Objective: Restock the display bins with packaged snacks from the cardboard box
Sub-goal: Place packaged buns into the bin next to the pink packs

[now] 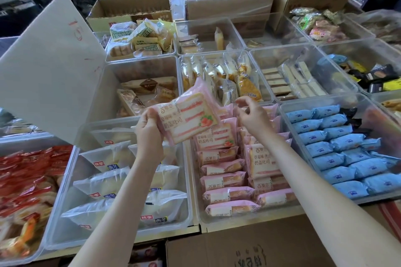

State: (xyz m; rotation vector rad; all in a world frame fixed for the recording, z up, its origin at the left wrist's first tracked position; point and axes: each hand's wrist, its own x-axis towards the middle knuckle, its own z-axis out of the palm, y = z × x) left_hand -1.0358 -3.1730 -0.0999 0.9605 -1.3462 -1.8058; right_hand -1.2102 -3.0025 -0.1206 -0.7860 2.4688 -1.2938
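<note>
My left hand (pixel 149 128) grips a pink strawberry toast packet (pixel 191 115) by its near edge and holds it tilted above the bins. My right hand (pixel 252 115) hovers just right of the packet, over the far end of the clear bin (pixel 196 201) that holds several of the same pink packets (pixel 225 180). Its fingers are curled and seem to pinch a bit of clear wrapper; I cannot tell for sure. A cardboard box (pixel 249 247) sits below the bins at the bottom edge, with a flap showing.
Left of the pink bin is a bin of white bread packets (pixel 121 182); to its right, one of blue packets (pixel 338 154). Red packets (pixel 28 169) lie far left. A raised grey board (pixel 50 71) stands at the left. More bins and open cartons (pixel 227 0) fill the back.
</note>
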